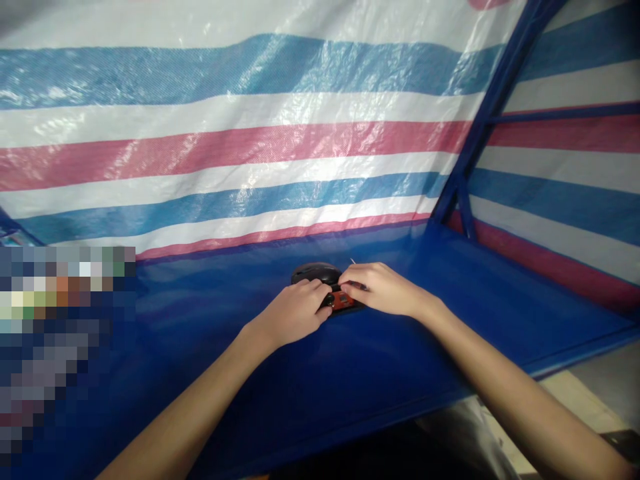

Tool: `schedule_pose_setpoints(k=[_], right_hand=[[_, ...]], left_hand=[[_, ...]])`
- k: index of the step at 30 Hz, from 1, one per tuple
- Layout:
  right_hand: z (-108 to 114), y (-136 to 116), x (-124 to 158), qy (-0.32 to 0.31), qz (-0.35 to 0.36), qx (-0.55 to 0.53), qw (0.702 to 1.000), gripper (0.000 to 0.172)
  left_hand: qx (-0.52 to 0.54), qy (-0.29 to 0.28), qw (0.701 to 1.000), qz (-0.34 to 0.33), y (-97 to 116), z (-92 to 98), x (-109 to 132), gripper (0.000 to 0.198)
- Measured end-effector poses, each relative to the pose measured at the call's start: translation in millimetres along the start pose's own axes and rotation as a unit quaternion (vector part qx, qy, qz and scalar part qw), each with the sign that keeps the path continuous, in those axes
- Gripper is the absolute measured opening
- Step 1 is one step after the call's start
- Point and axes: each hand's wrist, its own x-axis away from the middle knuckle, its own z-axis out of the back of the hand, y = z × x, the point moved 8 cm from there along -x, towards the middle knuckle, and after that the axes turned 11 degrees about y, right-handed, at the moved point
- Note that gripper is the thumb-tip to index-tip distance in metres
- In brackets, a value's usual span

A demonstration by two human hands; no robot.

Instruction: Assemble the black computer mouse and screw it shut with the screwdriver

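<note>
An opened black computer mouse lies on the blue tabletop (pixel 280 393), in front of both arms. Its rounded black shell (pixel 315 271) is behind my fingers, and a reddish circuit board (pixel 343 301) shows in the lower part. My left hand (pixel 296 308) is closed on the mouse's left side, its thumb and fingertips at a dark round part by the board. At the right side, my right hand (pixel 383 288) is pinched over the board's edge. A thin dark piece shows at its fingers, too small to name. A fine light tip sticks up behind that hand.
Striped plastic sheeting (pixel 240 153) hangs behind the table and along the right side. A blue metal frame post (pixel 480 127) with a brace (pixel 465 207) rises at the back right corner. Blurred-out blocks (pixel 60 300) cover the left edge of the view.
</note>
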Motion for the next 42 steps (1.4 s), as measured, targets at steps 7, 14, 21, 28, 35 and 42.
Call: schedule_pose_setpoints(k=[7, 14, 21, 28, 35, 42], right_hand=[[13, 15, -1, 0.071, -0.021, 0.025, 0.997, 0.022], [-8, 28, 2, 0.036, -0.031, 0.014, 0.999, 0.042], [-23, 23, 2, -0.009, -0.011, -0.001, 1.000, 0.041], [-20, 23, 0, 0.017, 0.004, -0.011, 1.000, 0.035], [-10, 17, -4, 0.053, 0.001, -0.014, 0.998, 0.031], [-23, 15, -28, 0.034, 0.031, -0.020, 0.999, 0.036]], left_hand=[[-0.008, 0.002, 1.000, 0.000, 0, 0.4, 0, 0.022], [-0.017, 0.005, 1.000, -0.023, 3, 0.0, 0, 0.026], [-0.036, 0.014, 0.999, -0.025, 3, 0.3, 0, 0.030], [-0.033, 0.021, 0.999, -0.029, 3, 1.9, 2, 0.032], [-0.040, 0.024, 0.998, -0.033, 4, 4.1, 1, 0.032], [-0.051, 0.028, 0.998, -0.040, 5, 2.5, 0, 0.031]])
